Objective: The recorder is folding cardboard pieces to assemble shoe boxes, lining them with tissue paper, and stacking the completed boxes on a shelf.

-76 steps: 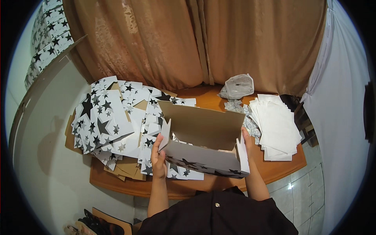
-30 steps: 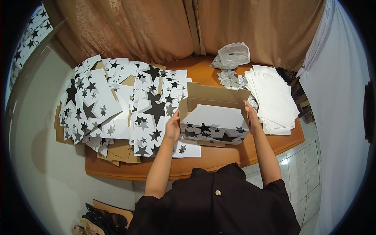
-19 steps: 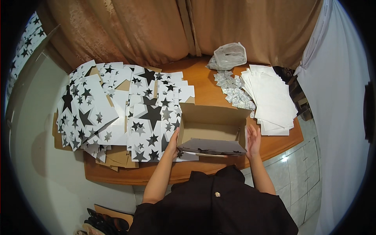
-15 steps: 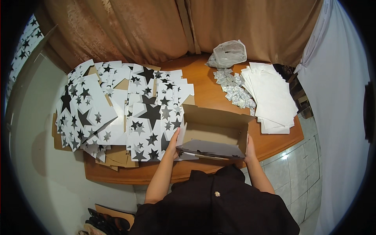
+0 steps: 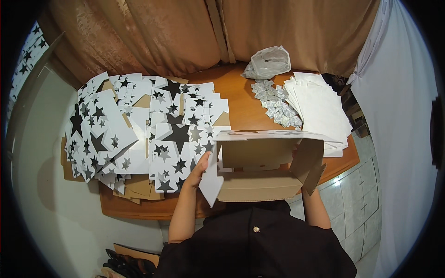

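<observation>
Between my hands is a partly folded cardboard box [image 5: 259,181], tilted so its plain brown inside faces me. Its outside is white with stars, glimpsed along the top edge, and flaps stand out at both ends. My left hand [image 5: 200,167] is closed on the white left end panel, fingers partly behind it. On the other side, my right hand [image 5: 294,153] grips the box; the right end flap hides most of it, and only a bit of the fingers shows. Beside the box, to the left, lie flat star-printed cardboard sheets [image 5: 178,134].
Small clear packets [image 5: 278,106] are heaped at the back right, beside a translucent plastic bag [image 5: 270,63]. A stack of white paper sheets [image 5: 320,109] lies at the table's right end. A brown curtain [image 5: 139,37] hangs behind the wooden table [image 5: 241,116].
The box has been tipped, from its opening facing up to its inside facing me. Its right end flap now swings out over my right hand, and the left flap hangs lower.
</observation>
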A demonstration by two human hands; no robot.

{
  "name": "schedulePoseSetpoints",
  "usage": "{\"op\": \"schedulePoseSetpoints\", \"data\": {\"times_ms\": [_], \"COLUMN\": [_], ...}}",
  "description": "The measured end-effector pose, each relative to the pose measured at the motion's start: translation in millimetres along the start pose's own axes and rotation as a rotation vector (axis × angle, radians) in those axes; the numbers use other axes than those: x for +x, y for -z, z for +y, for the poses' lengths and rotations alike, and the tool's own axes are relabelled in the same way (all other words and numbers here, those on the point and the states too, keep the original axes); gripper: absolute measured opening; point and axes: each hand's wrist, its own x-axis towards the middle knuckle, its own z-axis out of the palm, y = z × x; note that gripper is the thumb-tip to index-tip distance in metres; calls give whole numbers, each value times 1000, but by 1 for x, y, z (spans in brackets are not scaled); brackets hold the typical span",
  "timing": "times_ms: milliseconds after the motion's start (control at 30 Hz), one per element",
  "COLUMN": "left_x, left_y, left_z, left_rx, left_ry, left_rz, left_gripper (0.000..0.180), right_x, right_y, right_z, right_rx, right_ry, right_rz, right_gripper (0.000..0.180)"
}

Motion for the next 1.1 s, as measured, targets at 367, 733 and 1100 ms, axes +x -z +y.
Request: {"op": "schedulePoseSetpoints", "data": {"times_ms": [367, 733, 1100], "left_x": [21, 45, 48], "left_y": [11, 55, 50], "left_z": [-19, -63, -53], "left_rx": [-126, 126, -121], "left_ry": [-99, -332, -409], "left_rz": [238, 329, 381], "left_gripper": [54, 42, 48], "right_x": [15, 29, 45], "right_y": [-23, 8, -2], "right_z": [-17, 38, 41], "right_rx": [12, -389, -732], "right_ry": [-198, 77, 461], "right_rz": [-424, -328, -137], "right_gripper": [56, 43, 34]}}
